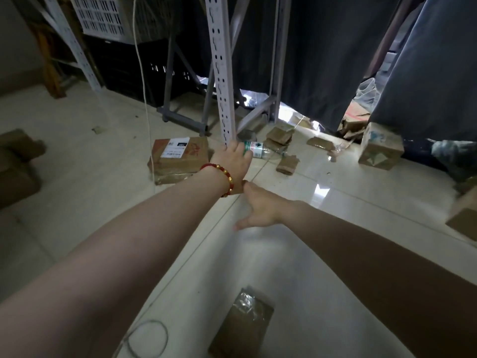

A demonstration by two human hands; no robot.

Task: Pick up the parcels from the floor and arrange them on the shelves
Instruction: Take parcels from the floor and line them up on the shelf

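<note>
Brown parcels lie scattered on the pale tiled floor. A flat box with a white label (180,155) sits on another parcel near the white shelf post (222,81). My left hand (232,161), with a red and gold bracelet, stretches toward that box and holds nothing; its fingertips are near a plastic bottle (259,149). Below it, my right hand (260,210) hangs empty with spread fingers. Small parcels (280,136) lie past the post, a printed carton (380,148) stands at right, and a taped parcel (242,324) lies close to me.
A grey metal frame (185,120) stands behind the shelf post, with black and white crates (103,19) at back left. Dark curtains (322,60) hang at the right. A thin white cord (144,99) dangles and coils on the floor. More cartons sit at the left edge (15,166).
</note>
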